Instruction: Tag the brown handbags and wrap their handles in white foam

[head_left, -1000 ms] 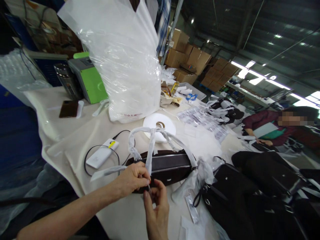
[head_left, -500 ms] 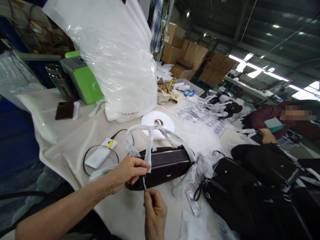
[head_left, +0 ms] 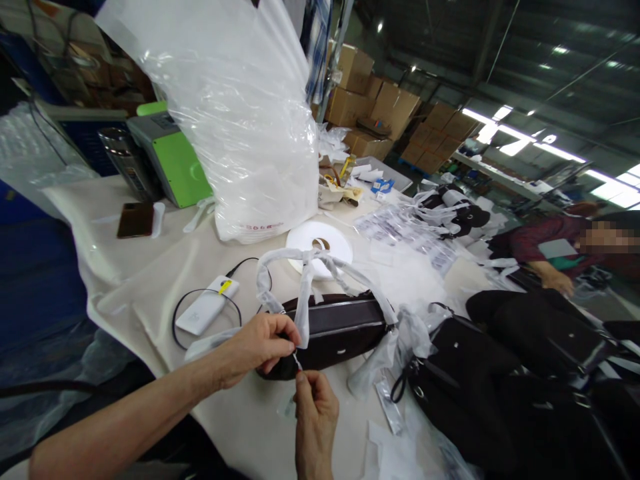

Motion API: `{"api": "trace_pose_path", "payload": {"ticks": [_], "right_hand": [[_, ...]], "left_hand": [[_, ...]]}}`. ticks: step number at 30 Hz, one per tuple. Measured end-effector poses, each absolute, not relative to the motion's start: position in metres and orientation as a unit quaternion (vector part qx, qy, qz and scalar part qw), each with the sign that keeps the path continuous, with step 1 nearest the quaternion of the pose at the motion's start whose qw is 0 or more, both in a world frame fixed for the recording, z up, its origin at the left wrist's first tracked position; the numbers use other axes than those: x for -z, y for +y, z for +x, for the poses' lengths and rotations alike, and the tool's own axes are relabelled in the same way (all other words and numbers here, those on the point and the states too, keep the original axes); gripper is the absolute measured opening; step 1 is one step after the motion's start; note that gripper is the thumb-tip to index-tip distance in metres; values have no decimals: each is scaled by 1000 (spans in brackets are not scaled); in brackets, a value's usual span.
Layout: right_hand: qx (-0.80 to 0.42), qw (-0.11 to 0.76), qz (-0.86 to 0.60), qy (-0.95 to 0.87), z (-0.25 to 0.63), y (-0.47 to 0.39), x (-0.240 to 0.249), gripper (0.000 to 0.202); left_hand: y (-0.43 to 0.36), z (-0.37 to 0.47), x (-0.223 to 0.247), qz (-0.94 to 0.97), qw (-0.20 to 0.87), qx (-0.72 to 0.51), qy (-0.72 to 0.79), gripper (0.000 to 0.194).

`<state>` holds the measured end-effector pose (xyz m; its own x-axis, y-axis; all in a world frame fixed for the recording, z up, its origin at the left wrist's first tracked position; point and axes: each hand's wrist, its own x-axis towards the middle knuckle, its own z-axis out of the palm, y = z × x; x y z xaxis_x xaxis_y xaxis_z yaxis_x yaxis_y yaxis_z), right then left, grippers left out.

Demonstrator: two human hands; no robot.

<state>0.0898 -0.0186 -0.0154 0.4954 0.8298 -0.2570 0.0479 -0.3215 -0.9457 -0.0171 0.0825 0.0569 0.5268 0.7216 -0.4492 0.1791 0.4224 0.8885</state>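
Far left of the bench [head_left: 150, 280] from where I stand: dark phone [head_left: 135, 220] lying flat, metal thermos [head_left: 125, 163] upright just beside a grey-and-green box [head_left: 180, 173]. Big clear-white plastic sack [head_left: 255, 133] next to that, red print near its base. White roll [head_left: 295, 240] flat in front of the sack; white power bank [head_left: 209, 305] nearer, black cable [head_left: 173, 317] looped around it. Brown cartons [head_left: 353, 107] stacked behind. Right side: another person, maroon sleeve [head_left: 530, 243]. Strip lights [head_left: 523, 137] overhead.
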Motion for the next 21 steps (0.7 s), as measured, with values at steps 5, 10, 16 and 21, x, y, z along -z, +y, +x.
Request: {"api": "trace_pose_path", "payload": {"ticks": [5, 10, 16, 21], "right_hand": [[-404, 505, -697, -308, 88, -18, 17, 28], [-421, 511, -687, -298, 80, -13, 17, 26], [-449, 536, -661, -273, 75, -6, 16, 24], [-483, 556, -633, -238, 75, -2, 16, 24]], "left_hand": [[80, -17, -50, 451, 736, -250, 439, 16], [79, -21, -47, 427, 764, -236, 422, 32], [83, -23, -57, 552, 711, -101, 423, 41], [86, -24, -53, 739, 544, -97, 386, 38]]}}
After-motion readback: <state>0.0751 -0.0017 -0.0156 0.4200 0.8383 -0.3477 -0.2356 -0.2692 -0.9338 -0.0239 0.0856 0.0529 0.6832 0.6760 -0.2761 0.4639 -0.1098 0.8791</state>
